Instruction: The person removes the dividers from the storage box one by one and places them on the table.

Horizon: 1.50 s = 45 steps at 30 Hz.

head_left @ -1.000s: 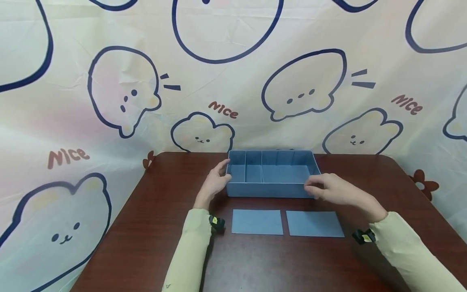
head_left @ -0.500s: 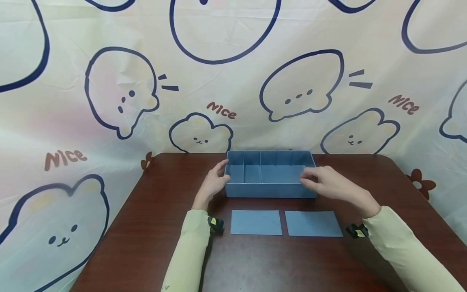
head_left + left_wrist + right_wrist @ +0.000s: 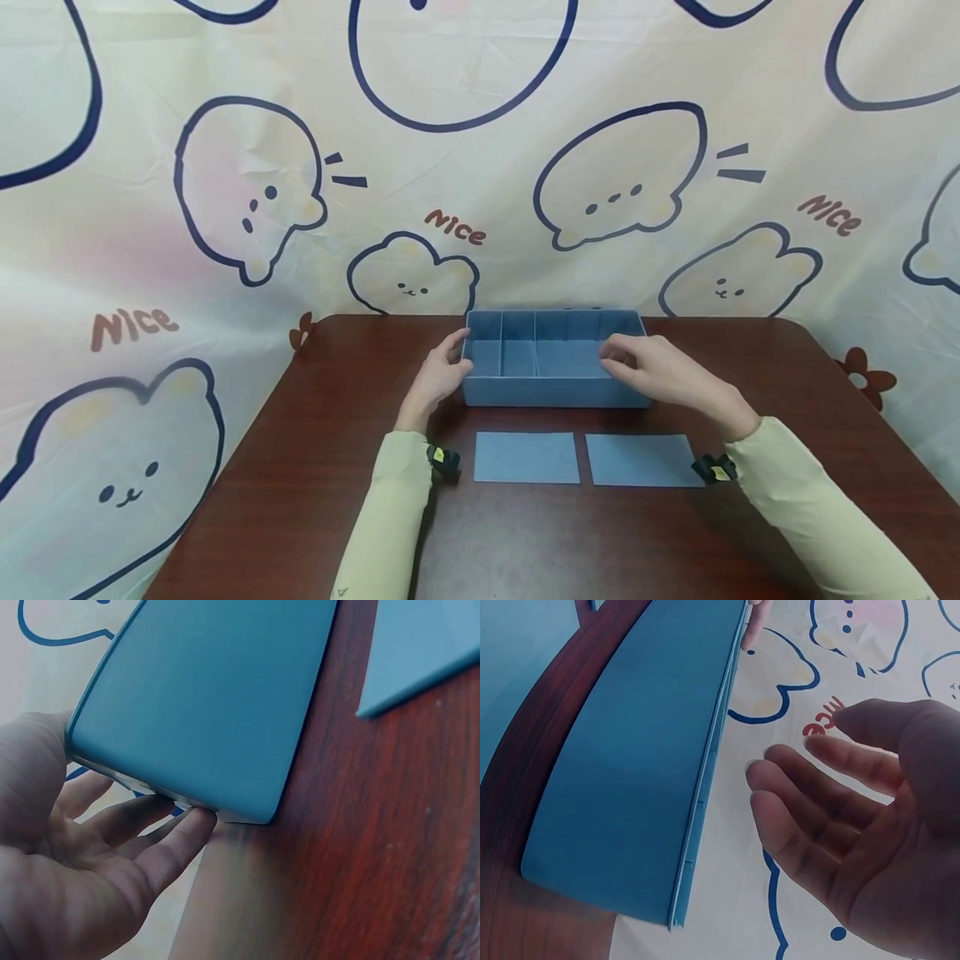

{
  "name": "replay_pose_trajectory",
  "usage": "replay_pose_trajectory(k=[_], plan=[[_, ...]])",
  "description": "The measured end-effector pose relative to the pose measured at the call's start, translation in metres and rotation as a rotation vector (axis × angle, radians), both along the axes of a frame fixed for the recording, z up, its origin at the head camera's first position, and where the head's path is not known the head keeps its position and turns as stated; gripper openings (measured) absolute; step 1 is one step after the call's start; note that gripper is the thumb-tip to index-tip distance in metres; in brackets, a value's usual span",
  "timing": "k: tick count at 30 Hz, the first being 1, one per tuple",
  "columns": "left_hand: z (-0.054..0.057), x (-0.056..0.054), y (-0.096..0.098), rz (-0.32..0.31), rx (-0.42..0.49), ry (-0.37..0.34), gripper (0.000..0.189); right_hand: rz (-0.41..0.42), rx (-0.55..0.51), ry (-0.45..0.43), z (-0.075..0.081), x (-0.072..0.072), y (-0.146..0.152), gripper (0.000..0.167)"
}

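Head view bright; soft sheen on tabletop (image 3: 510, 533); 2 wrist views dimmer, softer.

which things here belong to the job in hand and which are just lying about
Likely in the job:
divided blue box, touched at one end by the left hand
right hand, near the box, holding nothing visible

Just lying about:
left flat blue piece
right flat blue piece
both untouched on the table; their similar colour hints they may go with the box
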<state>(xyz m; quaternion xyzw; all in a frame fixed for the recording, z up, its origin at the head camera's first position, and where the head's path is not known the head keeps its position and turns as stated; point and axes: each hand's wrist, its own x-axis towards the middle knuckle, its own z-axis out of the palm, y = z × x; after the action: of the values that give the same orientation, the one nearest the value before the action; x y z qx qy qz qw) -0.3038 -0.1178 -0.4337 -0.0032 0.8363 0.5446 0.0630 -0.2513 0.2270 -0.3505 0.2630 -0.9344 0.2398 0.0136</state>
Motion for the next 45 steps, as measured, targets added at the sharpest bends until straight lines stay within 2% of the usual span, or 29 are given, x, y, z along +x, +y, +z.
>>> replay_pose_trajectory(k=[12,23,34,45], plan=[[0.001,-0.001,0.000,-0.002,-0.005,-0.010,0.062,-0.073,-0.059,0.020,-0.005,-0.008,-0.014,0.031],[0.001,-0.001,-0.001,-0.005,-0.008,-0.008,0.062,-0.105,-0.107,-0.005,-0.007,-0.015,-0.026,0.038],[0.000,-0.001,-0.001,-0.004,-0.006,-0.009,0.062,-0.111,-0.137,-0.036,-0.014,-0.022,-0.037,0.046],[0.000,-0.002,-0.001,-0.004,-0.011,-0.004,0.062,-0.129,-0.157,-0.029,-0.018,-0.028,-0.044,0.046]])
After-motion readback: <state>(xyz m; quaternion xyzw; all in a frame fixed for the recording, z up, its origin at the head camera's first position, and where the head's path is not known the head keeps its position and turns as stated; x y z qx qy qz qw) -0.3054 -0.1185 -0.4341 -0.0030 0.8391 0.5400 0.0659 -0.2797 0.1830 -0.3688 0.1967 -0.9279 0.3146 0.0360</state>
